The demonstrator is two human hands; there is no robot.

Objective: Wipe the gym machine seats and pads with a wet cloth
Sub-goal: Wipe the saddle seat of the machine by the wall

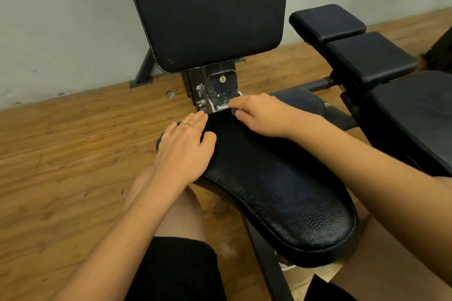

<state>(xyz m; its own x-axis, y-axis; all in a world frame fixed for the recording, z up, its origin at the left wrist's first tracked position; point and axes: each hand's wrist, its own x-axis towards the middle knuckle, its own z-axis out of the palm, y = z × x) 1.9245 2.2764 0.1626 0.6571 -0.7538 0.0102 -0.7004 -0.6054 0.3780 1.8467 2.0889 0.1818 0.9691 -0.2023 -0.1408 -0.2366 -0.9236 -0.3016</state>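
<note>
While the person's bare knees flanked its near end, both hands were at the far end of the black seat [281, 190]. The left hand [183, 146] lay flat on the seat's far left edge, fingers straight and close together, thumb spread, grasping nothing. A gold ring [187, 124] showed on one finger. The right hand [261, 115] rested at the far right corner of the seat with its fingers curled, thumb and forefinger pinched together at the foot of the metal hinge bracket [221, 88]. Only pale slivers of the cloth [212, 106] showed, along the far edge of the seat against the bracket and under those fingertips, so its shape could not be told.

The seat's grained leather carried a dull sheen toward its near end, and pale stitching ran along its rim. Past the bracket the black backrest [208, 12] rose steeply, tilted a little backward. Beyond the seat's right edge stood a second bench [403, 117], with two smaller black pads [327, 23] set in a row at its far end. Black shorts [176, 269] covered the thigh beside the seat's near left edge. Everything stood on a wooden floor [61, 166], which met a pale wall [61, 19] behind the backrest.
</note>
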